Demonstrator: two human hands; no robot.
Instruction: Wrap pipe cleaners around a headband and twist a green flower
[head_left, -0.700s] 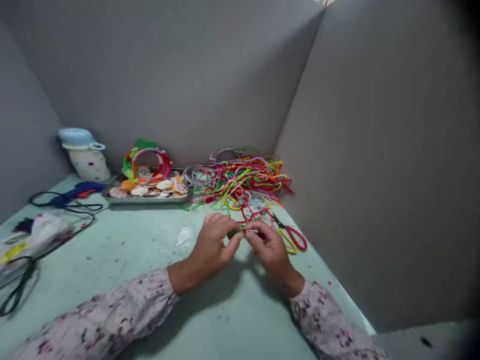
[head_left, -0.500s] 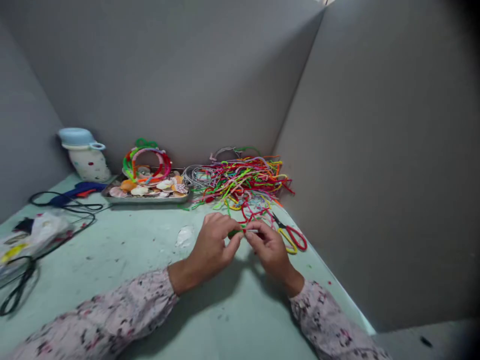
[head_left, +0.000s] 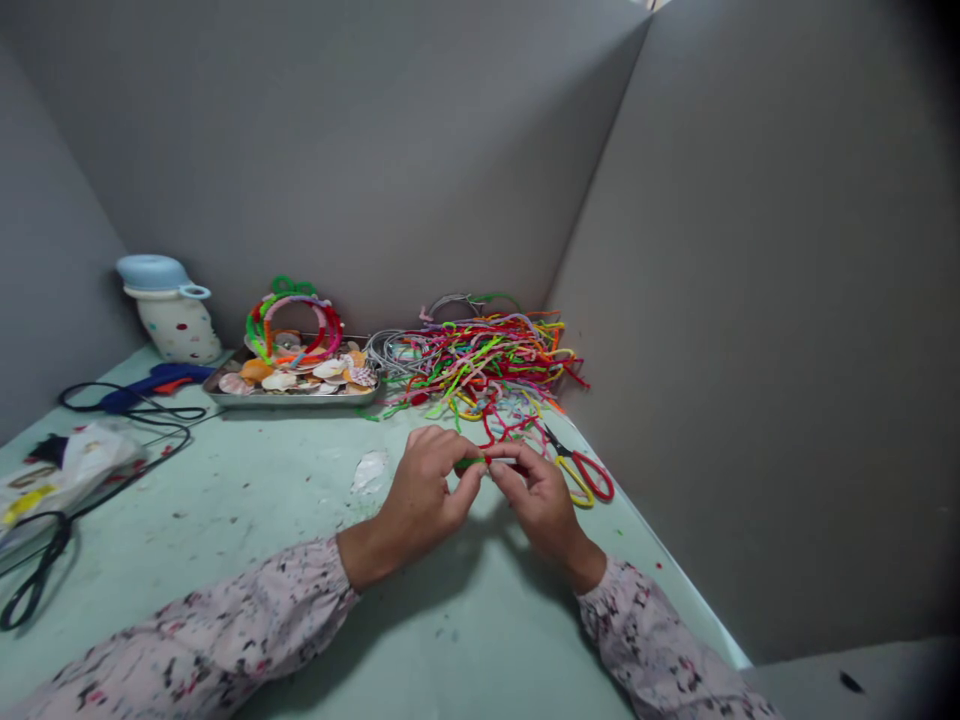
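Note:
My left hand (head_left: 431, 485) pinches a green pipe cleaner (head_left: 469, 462) between thumb and index finger. My right hand (head_left: 541, 503) is closed close by, its thumb and index fingertips at a red piece of pipe cleaner (head_left: 488, 461) that meets the green one. Both hands hover above the table, fingertips almost touching. Most of what they hold is hidden by the fingers. Scissors (head_left: 581, 478) with one red and one yellow handle loop lie just beyond my right hand.
A pile of coloured pipe cleaners (head_left: 495, 355) lies at the back beside grey wire coils (head_left: 397, 352). A metal tray (head_left: 300, 400) holds shells and pipe-cleaner hoops (head_left: 264, 330). Further left are a blue-lidded bottle (head_left: 178, 325), a black cable (head_left: 180, 430) and a plastic bag (head_left: 97, 455).
My hands stay in nearly the same place. The small held piece has turned slightly between the fingertips, and the red part shows more plainly now.

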